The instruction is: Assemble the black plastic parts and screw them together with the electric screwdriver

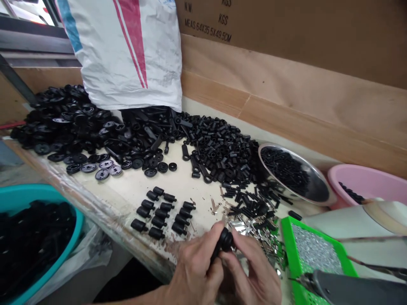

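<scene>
Both your hands are closed around one black ridged part [226,239], above the near edge of the tabletop [203,199]. Your left hand [199,258] has its fingers curled in and its thumb along the part's side; your right hand [254,267] pinches it from the other side between thumb and fingers. Your grip hides the part's lower end.

The clearest writing in front of you is printed on the brown cardboard carton [302,34] at the back: "N.W.", "KGS" and "MEAS 64X35.5X49.5CM", with another "KGS" cut by the top edge. Your white sack [104,55] shows red stripes and a blue band, and some blue marking at its top that you can't read from here.

To the left of your hands, short black cylinders with narrow ends [162,213] lie in loose rows. Beyond them are heaped black discs [73,123], black crank-shaped arms [152,131] and black tubular sleeves [219,144]. On your right, small metal pieces [263,237] lie scattered beside the green plastic tray [288,245] of silvery bits, with the tip of a grey power screwdriver [349,286] over it. Behind are a steel bowl [321,190] and a pink basin [378,182], both holding black pieces. A teal tub [81,220] of dark parts is at your far left.
</scene>
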Demonstrator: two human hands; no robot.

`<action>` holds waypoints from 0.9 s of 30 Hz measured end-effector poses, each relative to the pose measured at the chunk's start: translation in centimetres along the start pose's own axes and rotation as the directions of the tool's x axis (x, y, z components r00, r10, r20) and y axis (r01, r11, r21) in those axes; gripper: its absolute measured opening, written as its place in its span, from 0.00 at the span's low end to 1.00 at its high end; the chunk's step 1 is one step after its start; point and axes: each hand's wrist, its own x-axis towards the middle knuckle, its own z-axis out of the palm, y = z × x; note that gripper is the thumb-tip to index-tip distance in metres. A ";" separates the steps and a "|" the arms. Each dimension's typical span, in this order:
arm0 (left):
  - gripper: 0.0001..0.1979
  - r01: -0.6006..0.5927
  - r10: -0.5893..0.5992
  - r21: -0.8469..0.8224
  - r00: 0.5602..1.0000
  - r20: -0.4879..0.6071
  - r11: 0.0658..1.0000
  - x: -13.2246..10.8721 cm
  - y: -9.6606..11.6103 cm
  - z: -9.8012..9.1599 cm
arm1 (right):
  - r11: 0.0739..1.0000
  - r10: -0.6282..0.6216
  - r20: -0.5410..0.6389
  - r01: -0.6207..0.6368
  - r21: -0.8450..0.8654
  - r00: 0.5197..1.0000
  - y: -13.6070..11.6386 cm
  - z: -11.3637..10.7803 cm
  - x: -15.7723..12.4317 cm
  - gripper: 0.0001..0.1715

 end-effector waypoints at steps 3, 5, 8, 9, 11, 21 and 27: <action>0.29 -0.014 0.014 -0.002 1.000 0.007 1.000 0.0 -0.1 -0.1 | 0.999 -0.047 0.034 0.047 0.012 0.998 0.6 -0.7 0.2 0.25; 0.28 -0.007 0.008 -0.038 0.999 0.039 0.999 0.0 0.1 -0.1 | 0.999 -0.033 0.070 0.032 0.019 0.997 0.6 -1.1 0.4 0.25; 0.28 -0.013 0.017 -0.063 0.997 0.069 0.998 -0.1 0.5 0.3 | 0.998 -0.049 0.125 0.043 0.054 0.991 0.0 -1.5 0.1 0.25; 0.28 -0.029 0.032 -0.048 0.998 0.058 0.998 -0.2 0.7 0.5 | 0.998 -0.028 0.092 0.023 0.056 0.995 -0.1 -1.6 -0.2 0.23; 0.30 -0.086 0.085 0.012 0.996 0.023 0.996 -0.4 0.9 1.2 | 0.996 0.074 -0.080 -0.071 0.049 0.994 -0.4 -1.4 -1.0 0.21; 0.21 0.261 -0.186 -0.185 0.920 0.344 0.947 0.2 2.8 1.6 | 0.995 0.090 -0.086 -0.092 -0.024 0.992 -0.7 -3.9 -1.8 0.21; 0.21 0.598 -0.350 -0.353 0.751 0.560 0.719 1.0 3.2 1.8 | 0.984 0.131 0.055 -0.123 -0.131 0.990 -1.1 -5.3 -3.8 0.28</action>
